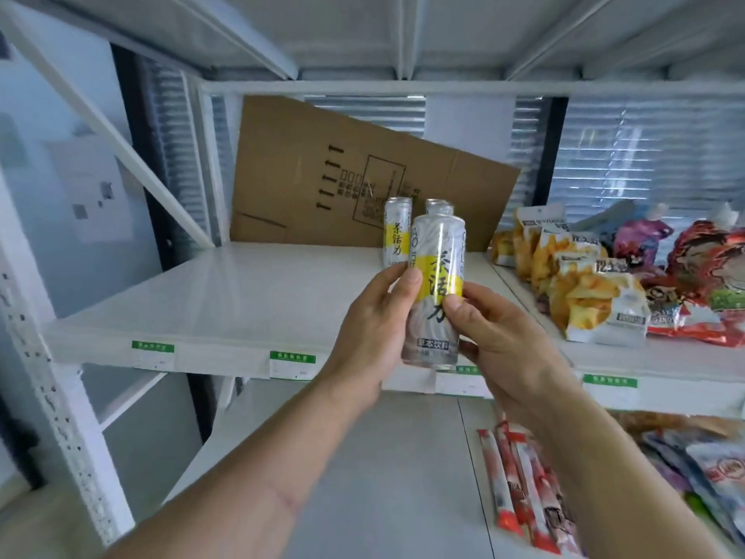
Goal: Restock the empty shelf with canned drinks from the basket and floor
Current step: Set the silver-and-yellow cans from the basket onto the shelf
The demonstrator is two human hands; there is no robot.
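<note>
Both hands, left hand [369, 316] and right hand [498, 328], gripping one upright can [435, 276] above shelf [225, 300] front edge, two cans [397, 236] standing behind, cardboard sheet [363, 171] leaning at back edge, snack bags [584, 284] at right.

Three slim white-and-yellow drink cans were visible: one held can [435, 292] out in front, and two more cans, one [396, 232] at left and one [438, 207] mostly hidden, standing on the white shelf [225, 300]. Two hands were in view, a left hand [373, 332] and a right hand [500, 344]. One flattened cardboard sheet [322, 171] leaned at the back. Four green price tags [292, 357] lined the shelf edge. Snack bags [596, 300] were too jumbled to count.
</note>
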